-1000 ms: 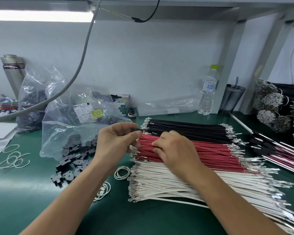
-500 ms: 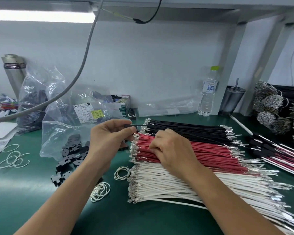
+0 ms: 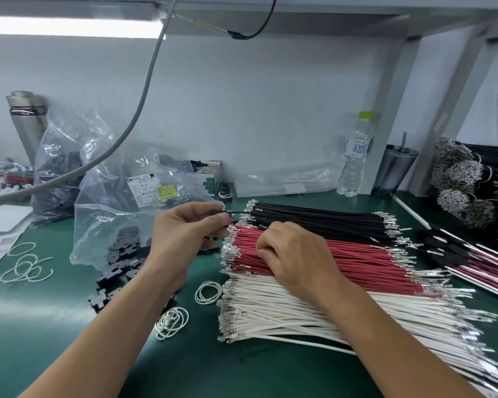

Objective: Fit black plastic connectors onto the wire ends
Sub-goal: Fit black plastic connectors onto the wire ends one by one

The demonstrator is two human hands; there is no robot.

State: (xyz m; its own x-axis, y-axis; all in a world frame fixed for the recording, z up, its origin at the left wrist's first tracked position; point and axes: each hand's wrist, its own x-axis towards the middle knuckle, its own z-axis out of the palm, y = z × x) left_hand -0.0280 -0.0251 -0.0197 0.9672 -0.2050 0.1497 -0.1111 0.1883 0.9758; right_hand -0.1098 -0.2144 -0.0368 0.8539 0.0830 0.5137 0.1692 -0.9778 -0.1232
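Observation:
Three flat stacks of cut wires with metal terminals lie on the green mat: black wires (image 3: pixel 322 219) at the back, red wires (image 3: pixel 357 259) in the middle, white wires (image 3: pixel 299 308) in front. My left hand (image 3: pixel 187 234) pinches a black connector with one black wire (image 3: pixel 237 213) running from it toward the black stack. My right hand (image 3: pixel 293 254) rests on the red stack, its fingers curled into the red wires near their left ends. Loose black connectors (image 3: pixel 118 262) lie in a heap left of my left forearm.
An open clear plastic bag (image 3: pixel 104 219) lies behind the connector heap. White rubber bands (image 3: pixel 209 293) lie on the mat. Finished wire sets (image 3: pixel 472 259) and bundled wires (image 3: pixel 460 179) sit at the right. A water bottle (image 3: pixel 355 156) and a tumbler (image 3: pixel 397 168) stand at the back.
My left hand has drawn slightly left and away from the stacks, taking the black wire with it. My right hand has stayed on the red wires.

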